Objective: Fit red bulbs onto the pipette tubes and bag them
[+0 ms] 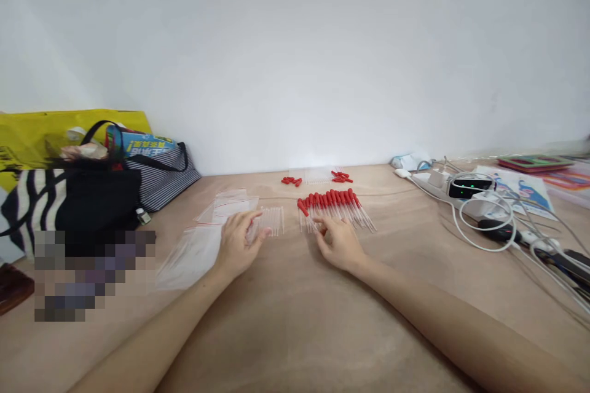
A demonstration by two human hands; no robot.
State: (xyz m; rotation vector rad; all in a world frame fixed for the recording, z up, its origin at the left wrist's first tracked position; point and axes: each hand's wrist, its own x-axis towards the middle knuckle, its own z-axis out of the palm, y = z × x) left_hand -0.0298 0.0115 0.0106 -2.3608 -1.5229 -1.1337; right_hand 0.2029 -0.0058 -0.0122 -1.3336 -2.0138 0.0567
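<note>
My right hand [340,240] is closed in a pinch on the clear tube of a dropper with a red rubber bulb [303,207]; the bulb points up and to the left. Just behind these fingers lies a row of several red-bulbed droppers [338,199], side by side, bulbs toward the wall. My left hand [239,238] rests with thumb and fingers apart at the left end of a row of clear thin tubes [273,221] without bulbs. Its fingers hide part of that row. Beneath and left of it are clear zip bags [196,254].
Loose red bulbs lie in two small groups, a left pile [291,181] and a right pile [342,177], near more clear tubes [316,175] by the wall. Bags [83,208] stand at left. A power strip [428,182] with tangled white cables [465,242] occupies the right.
</note>
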